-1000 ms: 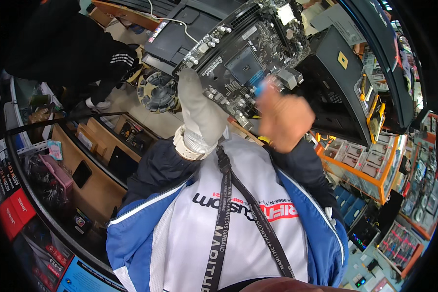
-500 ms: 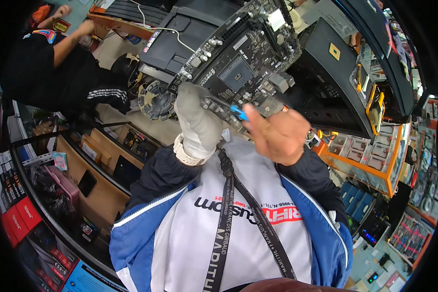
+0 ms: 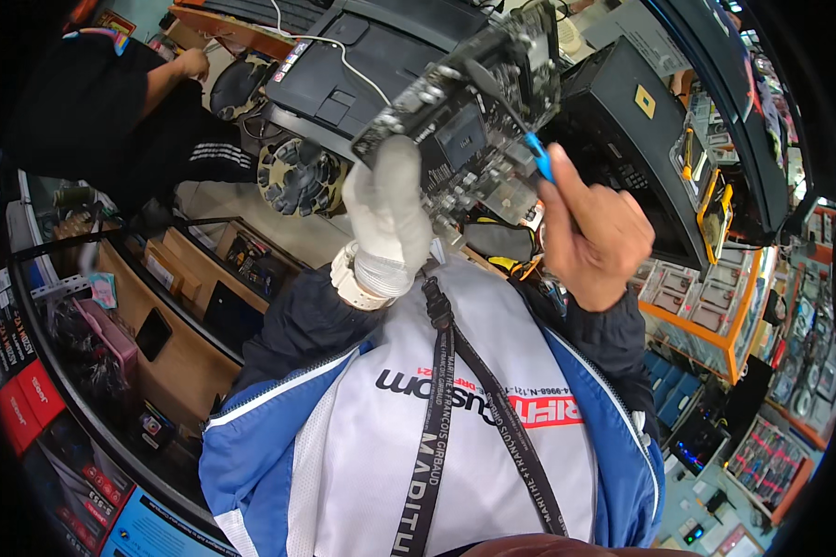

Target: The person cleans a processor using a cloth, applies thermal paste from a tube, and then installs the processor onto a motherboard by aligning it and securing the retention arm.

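My left hand (image 3: 387,200), in a pale glove, is closed on the near left edge of a dark motherboard (image 3: 460,137). The board is held up and tilted, and part of it is blurred. Its square processor socket faces up, with metal ports along the near right side. My bare right hand (image 3: 596,227) is closed around the blue handle of a slim brush (image 3: 537,156). The brush's dark, widening head (image 3: 485,82) lies across the board's upper part; whether it touches cannot be made out.
A black computer case (image 3: 613,139) stands close on the right, with yellow-and-black tools on it. Behind the board sits a dark printer (image 3: 330,79) with a white cable. A round fan-like cooler (image 3: 299,176) is at left, near another person's arm (image 3: 172,79). Below lies a partitioned display counter (image 3: 172,339).
My right hand has moved right with the brush, whose head has swung from the board's near left edge to its far part. The motherboard has shifted and tilted in my left hand.
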### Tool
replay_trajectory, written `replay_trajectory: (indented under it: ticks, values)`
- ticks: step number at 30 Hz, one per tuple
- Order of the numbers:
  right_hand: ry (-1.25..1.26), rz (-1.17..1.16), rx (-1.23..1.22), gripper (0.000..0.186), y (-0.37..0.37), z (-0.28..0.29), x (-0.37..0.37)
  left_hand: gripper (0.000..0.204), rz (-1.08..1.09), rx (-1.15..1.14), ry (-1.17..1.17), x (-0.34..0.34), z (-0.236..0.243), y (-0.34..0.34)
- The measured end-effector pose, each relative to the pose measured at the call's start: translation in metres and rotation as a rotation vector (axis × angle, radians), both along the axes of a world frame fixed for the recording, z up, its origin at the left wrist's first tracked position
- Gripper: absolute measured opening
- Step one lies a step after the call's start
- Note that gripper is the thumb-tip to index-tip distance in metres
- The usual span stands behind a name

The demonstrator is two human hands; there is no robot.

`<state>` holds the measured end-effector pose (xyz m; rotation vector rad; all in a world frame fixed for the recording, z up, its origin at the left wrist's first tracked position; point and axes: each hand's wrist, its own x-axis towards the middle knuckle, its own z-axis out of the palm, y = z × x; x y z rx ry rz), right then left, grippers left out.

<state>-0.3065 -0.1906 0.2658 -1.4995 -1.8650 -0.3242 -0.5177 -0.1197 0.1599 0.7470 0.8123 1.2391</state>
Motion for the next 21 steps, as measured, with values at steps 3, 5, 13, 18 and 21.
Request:
replay_trajectory:
  ticks: [3, 5, 13, 18, 21]
  values:
    - [0.032, -0.024, -0.006, 0.038, -0.011, 0.019, 0.004, 0.046, 0.0, -0.014, -0.042, 0.003, -0.004, -0.002]
    - [0.006, -0.025, -0.034, 0.038, -0.01, 0.026, 0.0, 0.041, 0.008, 0.11, -0.139, 0.009, 0.001, -0.004]
    - [0.02, -0.093, -0.284, 0.034, -0.022, 0.036, 0.0, 0.065, 0.023, 0.204, 0.081, 0.006, -0.023, -0.009]
    - [0.001, -0.108, -0.313, 0.033, -0.019, 0.04, -0.008, 0.066, -0.018, 0.174, 0.083, 0.002, -0.028, -0.015]
    - [0.056, -0.111, -0.339, 0.033, -0.024, 0.034, 0.002, 0.061, 0.032, 0.219, 0.05, 0.009, -0.016, -0.018]
